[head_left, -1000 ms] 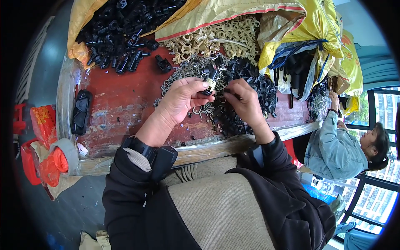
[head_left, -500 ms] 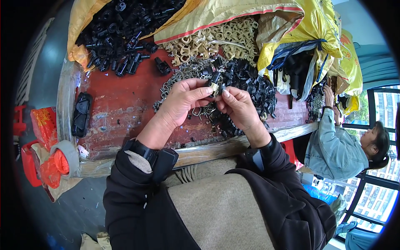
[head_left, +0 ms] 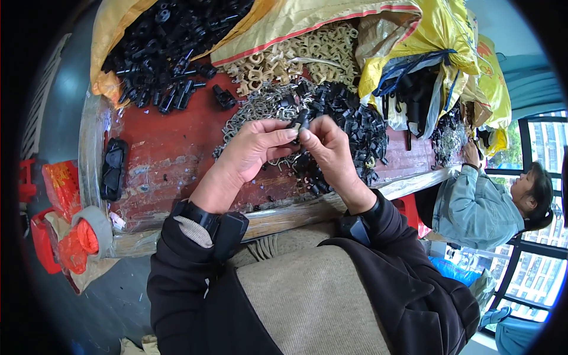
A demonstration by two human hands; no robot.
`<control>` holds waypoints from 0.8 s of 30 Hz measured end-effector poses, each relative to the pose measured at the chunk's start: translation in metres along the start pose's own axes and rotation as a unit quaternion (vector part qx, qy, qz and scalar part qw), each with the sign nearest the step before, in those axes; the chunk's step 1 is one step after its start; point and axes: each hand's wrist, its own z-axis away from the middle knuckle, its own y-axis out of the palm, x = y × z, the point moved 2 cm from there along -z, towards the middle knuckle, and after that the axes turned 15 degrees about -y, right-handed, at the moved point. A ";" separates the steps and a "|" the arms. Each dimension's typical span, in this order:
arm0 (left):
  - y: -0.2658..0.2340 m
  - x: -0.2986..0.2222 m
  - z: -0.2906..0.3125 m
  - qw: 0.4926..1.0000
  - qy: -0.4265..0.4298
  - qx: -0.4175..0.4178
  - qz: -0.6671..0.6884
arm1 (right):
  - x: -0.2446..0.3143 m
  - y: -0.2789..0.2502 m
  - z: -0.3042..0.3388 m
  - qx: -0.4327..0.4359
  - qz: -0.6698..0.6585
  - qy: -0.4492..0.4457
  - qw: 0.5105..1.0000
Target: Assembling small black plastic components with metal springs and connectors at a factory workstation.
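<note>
Head view: hands (head_left: 251,148) together on black part (head_left: 302,118) over scuffed red tabletop (head_left: 163,139), windows (head_left: 535,278) rightward.

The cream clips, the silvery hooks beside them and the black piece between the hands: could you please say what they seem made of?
The cream clips look like matt moulded plastic, evenly coloured. The silvery hooks are probably shiny metal wire, by their glints. The black piece, dark and fairly smooth, may be plastic or coated metal.

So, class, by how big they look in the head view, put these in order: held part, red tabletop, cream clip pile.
1. Red tabletop
2. Cream clip pile
3. Held part, partly hidden by the left hand and right hand, yet plainly smallest.
</note>
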 end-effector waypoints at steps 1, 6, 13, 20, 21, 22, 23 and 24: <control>-0.002 0.001 0.001 1.000 -0.005 -0.008 0.006 | 0.000 -0.001 -0.001 -0.030 0.051 -0.028 0.998; -0.003 0.006 0.002 0.999 -0.026 0.004 0.028 | 0.019 -0.003 -0.008 -0.082 0.262 -0.285 0.918; 0.004 0.008 0.004 0.997 -0.065 0.031 0.001 | 0.019 -0.005 0.001 -0.017 0.297 -0.371 0.880; 0.007 0.002 0.002 0.998 -0.039 -0.007 -0.057 | 0.023 -0.030 -0.005 0.007 0.373 -0.388 0.843; 0.003 0.000 0.002 0.998 -0.015 -0.004 -0.057 | 0.022 -0.040 -0.009 0.005 0.395 -0.394 0.830; -0.001 -0.001 0.003 0.998 0.011 -0.002 -0.055 | 0.015 -0.058 -0.014 -0.040 0.423 -0.370 0.827; -0.003 -0.003 0.003 0.998 0.036 0.003 -0.055 | 0.009 -0.082 -0.019 -0.085 0.452 -0.343 0.819; -0.004 -0.003 0.004 0.998 0.039 0.000 -0.052 | 0.010 -0.109 -0.025 -0.119 0.512 -0.294 0.798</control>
